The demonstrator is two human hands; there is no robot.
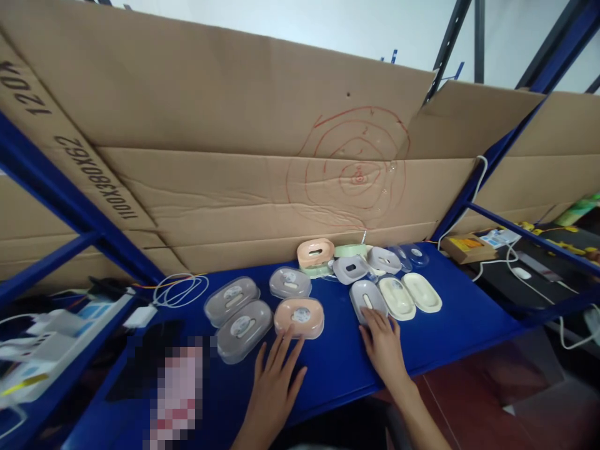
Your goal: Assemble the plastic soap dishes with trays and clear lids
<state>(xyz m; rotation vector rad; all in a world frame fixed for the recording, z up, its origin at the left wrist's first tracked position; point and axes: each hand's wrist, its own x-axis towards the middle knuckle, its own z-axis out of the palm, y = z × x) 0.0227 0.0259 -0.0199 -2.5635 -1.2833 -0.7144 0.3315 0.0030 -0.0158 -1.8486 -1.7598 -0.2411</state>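
Note:
My left hand (276,382) is palm down with its fingers spread, the fingertips at the near edge of a peach oval soap dish (307,312) under a clear lid. My right hand (385,344) reaches over the near end of a grey oval dish (364,292), fingers apart and touching it; whether the thumb is under its rim is hidden. Beside that dish lie two cream oval trays (397,299). Left of the peach dish are several grey lidded dishes, one of them (244,331) nearest me.
Behind, a pile holds a peach tray (315,251), grey trays (351,269), a green piece (350,250) and clear lids (416,254). A cardboard wall (225,200) closes the back of the blue table (328,369). A coiled white cable (180,290) and power strips (60,350) lie left.

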